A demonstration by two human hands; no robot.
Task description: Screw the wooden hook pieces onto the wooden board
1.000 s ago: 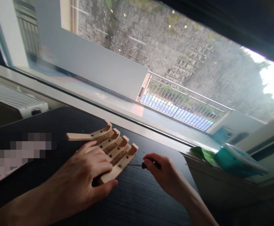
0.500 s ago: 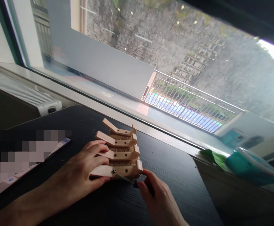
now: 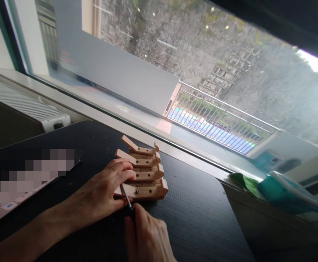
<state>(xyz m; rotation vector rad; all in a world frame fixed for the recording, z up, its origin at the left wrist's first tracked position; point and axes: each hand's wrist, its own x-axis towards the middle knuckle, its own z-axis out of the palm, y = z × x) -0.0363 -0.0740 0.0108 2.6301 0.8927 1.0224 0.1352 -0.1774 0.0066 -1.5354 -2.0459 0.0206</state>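
A wooden rack (image 3: 146,170) of several hook-shaped wooden pieces with paired holes lies on the dark table. My left hand (image 3: 104,185) grips its left side, fingers over the nearer pieces and thumb at the front edge. A small metal screw (image 3: 137,191) stands in the left hole of the nearest hook piece (image 3: 157,190). My right hand (image 3: 149,233) is closed round the dark handle of a screwdriver (image 3: 126,197). Its shaft points up and left, with the tip near my left fingers, apart from the screw.
A pink-edged device with a blurred screen (image 3: 25,198) lies on the black table (image 3: 199,203) at left. Behind the table run a window sill (image 3: 137,136) and a white radiator (image 3: 36,107). At right are a teal bin (image 3: 287,191) and a green cloth (image 3: 243,182).
My right hand has moved left and nearer to me, swinging the screwdriver's tip away from the screw. My left hand and the rack have shifted slightly right and up in view.
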